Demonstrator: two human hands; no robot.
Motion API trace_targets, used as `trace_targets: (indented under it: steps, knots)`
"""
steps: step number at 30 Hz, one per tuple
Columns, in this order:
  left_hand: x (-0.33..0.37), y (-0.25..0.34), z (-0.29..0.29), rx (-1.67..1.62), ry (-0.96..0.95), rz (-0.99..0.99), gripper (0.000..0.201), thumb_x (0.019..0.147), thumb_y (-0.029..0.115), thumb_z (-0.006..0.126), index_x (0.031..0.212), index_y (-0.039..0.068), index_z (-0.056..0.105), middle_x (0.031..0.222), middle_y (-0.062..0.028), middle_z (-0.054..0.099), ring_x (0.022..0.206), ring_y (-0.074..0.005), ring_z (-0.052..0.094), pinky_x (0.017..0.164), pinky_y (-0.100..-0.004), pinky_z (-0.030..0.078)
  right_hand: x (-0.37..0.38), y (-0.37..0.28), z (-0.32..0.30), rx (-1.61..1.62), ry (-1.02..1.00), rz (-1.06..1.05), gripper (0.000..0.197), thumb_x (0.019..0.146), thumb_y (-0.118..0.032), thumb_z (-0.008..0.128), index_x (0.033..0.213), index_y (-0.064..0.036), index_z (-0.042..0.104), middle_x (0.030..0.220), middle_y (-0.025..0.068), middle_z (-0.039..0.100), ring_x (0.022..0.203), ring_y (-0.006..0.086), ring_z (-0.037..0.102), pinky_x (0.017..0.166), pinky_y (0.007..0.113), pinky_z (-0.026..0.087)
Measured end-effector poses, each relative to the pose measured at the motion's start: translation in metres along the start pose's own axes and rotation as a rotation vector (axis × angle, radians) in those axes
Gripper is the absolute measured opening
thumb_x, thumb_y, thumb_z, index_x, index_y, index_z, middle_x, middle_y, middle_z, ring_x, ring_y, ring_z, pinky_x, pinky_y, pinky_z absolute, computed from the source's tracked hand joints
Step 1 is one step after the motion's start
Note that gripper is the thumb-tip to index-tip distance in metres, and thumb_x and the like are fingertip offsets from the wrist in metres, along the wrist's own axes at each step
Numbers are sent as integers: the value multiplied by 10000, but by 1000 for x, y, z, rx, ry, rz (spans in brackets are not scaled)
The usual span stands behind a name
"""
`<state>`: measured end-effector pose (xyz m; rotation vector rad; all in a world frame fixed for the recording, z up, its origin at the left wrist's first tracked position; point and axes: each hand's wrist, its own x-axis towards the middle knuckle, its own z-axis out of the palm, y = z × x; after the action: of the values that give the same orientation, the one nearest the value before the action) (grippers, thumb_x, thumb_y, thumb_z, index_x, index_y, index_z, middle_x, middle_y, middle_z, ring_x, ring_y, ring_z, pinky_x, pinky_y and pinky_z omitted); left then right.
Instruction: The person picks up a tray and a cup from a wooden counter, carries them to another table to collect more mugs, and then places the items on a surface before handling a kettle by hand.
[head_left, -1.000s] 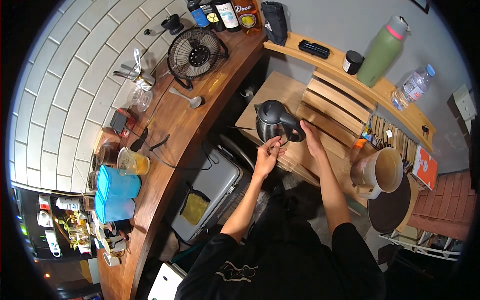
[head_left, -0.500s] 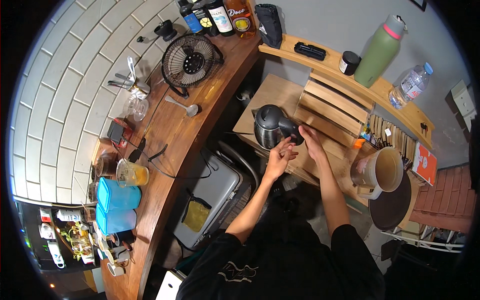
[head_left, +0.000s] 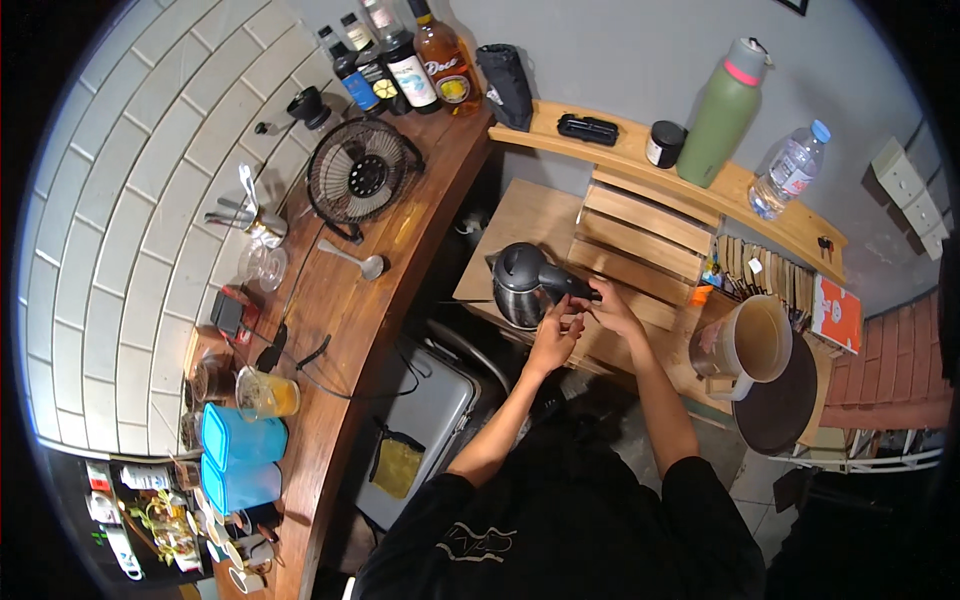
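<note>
A black and steel electric kettle [head_left: 520,288] stands upright on the low wooden table, its black handle pointing toward me. My right hand [head_left: 614,312] is closed round the outer end of that handle. Just below the handle is my left hand [head_left: 557,338], its fingers loosely bent and apart, close to the kettle's side. Whether the left fingertips touch the kettle is hard to tell. The lid is down, and part of the handle is hidden by my fingers.
A large pitcher [head_left: 748,345] stands on the right beside a dark round seat [head_left: 780,395]. Along the back, a wooden ledge [head_left: 640,155] bears a green flask [head_left: 720,120] and a water bottle [head_left: 790,175]. A fan [head_left: 362,175] and spoon [head_left: 355,260] occupy the left counter.
My right hand has closed on the kettle's handle, where it was spread beside it before. The left hand's fingers are more bent. The whole view has shifted slightly.
</note>
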<state>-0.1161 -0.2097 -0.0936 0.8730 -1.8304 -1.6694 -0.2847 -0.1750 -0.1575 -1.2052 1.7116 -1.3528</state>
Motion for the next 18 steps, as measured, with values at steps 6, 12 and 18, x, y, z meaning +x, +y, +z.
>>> trace_targets:
  steps: [6, 12, 18]
  knots:
    - [-3, 0, -1, 261, -115, 46, 612, 930, 161, 555, 1389, -95, 243, 1099, -195, 594, 838, -215, 663, 705, -290, 537, -10, -22, -6, -219, 44, -177, 508, 791, -77, 677, 1244, 18, 467, 1128, 210, 567, 829, 225, 623, 689, 335, 504]
    - [14, 45, 12, 169, -552, -84, 442, 933, 205, 553, 1278, -58, 465, 920, -141, 657, 809, -161, 648, 687, -269, 515, -92, -75, -79, -246, 395, 79, 338, 806, -166, 679, 1097, -18, 591, 893, 142, 616, 740, 270, 598, 683, 340, 493]
    - [30, 42, 77, -27, -697, -81, 313, 959, 179, 505, 1210, -2, 552, 961, -117, 648, 845, -144, 621, 767, -270, 509, -180, -144, -124, -475, 901, 303, 226, 782, -130, 696, 900, 8, 561, 800, 159, 570, 675, 311, 569, 622, 387, 451]
